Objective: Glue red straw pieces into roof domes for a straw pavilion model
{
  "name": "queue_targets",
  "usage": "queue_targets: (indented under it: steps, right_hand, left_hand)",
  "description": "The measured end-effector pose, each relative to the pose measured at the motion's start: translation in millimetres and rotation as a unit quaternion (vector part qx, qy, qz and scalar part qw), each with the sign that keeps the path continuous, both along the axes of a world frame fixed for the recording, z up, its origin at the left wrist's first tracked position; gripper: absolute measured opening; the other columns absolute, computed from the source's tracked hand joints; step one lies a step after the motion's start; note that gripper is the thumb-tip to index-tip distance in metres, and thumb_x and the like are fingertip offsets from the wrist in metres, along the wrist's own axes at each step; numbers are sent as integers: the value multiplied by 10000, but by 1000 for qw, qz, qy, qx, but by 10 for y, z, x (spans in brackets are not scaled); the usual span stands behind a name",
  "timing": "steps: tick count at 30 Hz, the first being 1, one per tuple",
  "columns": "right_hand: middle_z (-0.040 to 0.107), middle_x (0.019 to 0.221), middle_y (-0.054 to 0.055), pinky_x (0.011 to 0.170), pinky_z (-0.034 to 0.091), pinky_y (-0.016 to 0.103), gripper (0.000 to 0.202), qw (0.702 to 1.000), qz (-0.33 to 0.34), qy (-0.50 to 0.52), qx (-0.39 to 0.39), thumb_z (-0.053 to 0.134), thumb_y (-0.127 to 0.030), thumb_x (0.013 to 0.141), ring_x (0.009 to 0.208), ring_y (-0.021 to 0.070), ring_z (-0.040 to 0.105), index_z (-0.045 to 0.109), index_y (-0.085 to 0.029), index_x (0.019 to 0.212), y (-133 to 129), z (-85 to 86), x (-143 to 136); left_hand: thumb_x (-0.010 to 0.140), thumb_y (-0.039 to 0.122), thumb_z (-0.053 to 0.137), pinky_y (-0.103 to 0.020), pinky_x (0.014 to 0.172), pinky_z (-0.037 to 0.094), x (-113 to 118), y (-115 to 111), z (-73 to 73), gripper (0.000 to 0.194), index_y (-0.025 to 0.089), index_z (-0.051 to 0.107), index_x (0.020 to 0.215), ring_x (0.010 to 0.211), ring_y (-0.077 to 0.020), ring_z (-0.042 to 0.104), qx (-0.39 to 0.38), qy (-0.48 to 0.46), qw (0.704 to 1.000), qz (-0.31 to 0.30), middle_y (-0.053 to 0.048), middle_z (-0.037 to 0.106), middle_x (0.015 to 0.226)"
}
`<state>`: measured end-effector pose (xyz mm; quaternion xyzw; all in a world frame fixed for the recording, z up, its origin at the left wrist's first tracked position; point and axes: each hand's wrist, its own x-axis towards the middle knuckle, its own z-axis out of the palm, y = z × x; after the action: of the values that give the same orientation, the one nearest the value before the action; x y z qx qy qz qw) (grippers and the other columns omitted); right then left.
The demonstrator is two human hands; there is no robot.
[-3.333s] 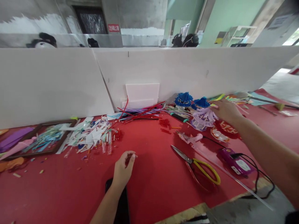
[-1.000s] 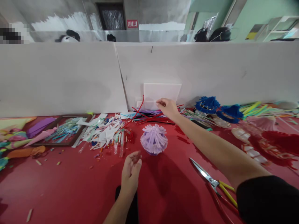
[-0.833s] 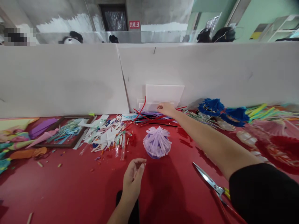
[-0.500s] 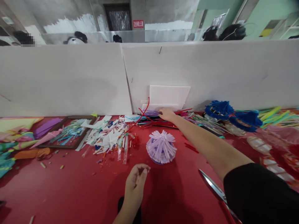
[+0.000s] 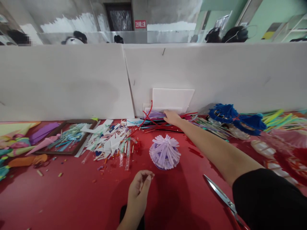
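Observation:
My right hand reaches to the back of the red table, its fingertips among purple pipe cleaners that lie with red and black ones. Its fingers are pressed together, and what they hold is too small to make out. My left hand hangs curled over the front of the table, thumb near the fingertips; I cannot tell whether something small is between them. Between the hands a round lilac pipe-cleaner piece stands on the table.
Scissors lie at the right, near my sleeve. White scraps and a brown frame are at the left. Two blue pipe-cleaner pieces sit at the back right. White boards lean on a pale partition. A dark object lies under my left wrist.
The view has shifted slightly. Both hands keep almost the same place and pose.

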<state>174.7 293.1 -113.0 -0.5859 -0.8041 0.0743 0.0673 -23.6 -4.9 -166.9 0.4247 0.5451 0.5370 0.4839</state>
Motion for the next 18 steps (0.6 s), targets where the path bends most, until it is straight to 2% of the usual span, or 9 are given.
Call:
queue_targets:
  steps: [5,11,18]
  right_hand:
    - [593,1228,87,873,540,429,352,994,-49,88,50,574,-361,926,1040,210,614,559,-172,1223,73,147,146]
    - [591,1232,88,879,538,432,352,973,-51,196,113,574,-362,926,1047,212,612,559,-173,1223,217,473,292]
    - [597,1220,85,865,543,424,349,949,-61,282,126,575,-362,926,1032,208,617,563,-171,1217,367,742,355]
  left_hand:
    - [785,514,677,-288,791,536,-2,4,-6,346,172,678,836,816,-189,658,2,-11,1000,-2,-66,683,824]
    - [751,491,713,-280,773,535,8,31,-17,331,170,683,824,795,-185,657,0,-27,1000,-2,-63,686,808]
    - [724,464,742,-301,785,538,-8,53,-31,327,161,687,835,795,-194,663,-1,-45,999,6,-70,696,811]
